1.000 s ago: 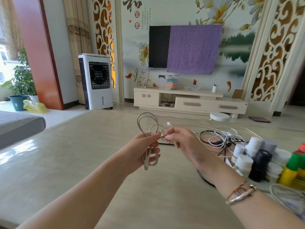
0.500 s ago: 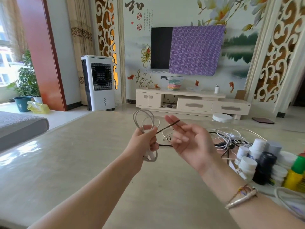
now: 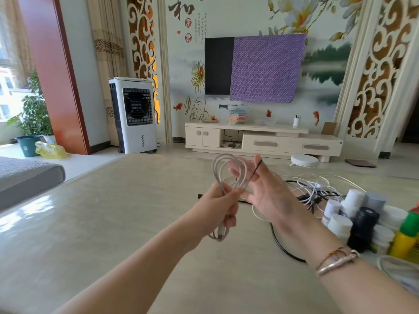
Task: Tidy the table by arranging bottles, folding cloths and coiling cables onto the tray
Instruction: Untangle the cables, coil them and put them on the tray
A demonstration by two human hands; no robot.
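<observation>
My left hand [image 3: 218,206] grips a coiled pale cable [image 3: 217,168] at its middle, so one loop stands above the fist and the other end hangs below it. Just to its right, my right hand [image 3: 266,196] is raised with the palm towards the coil and the fingers nearly straight. A thin black tie [image 3: 256,171] is pinched between those fingers. A tangle of white and black cables [image 3: 314,186] lies on the table [image 3: 102,223] behind my right hand. Several white and dark bottles [image 3: 353,216] stand grouped at the right.
A black cable [image 3: 284,247] curves across the table under my right forearm. A yellow bottle with a green cap [image 3: 405,239] and a coiled white cord [image 3: 394,266] sit at the right edge. Beyond the table are a TV cabinet, an air cooler and a grey sofa corner.
My right hand let go of the coil, opened and drew the black tie up beside the loop. My left hand kept its grip and the coil rose slightly.
</observation>
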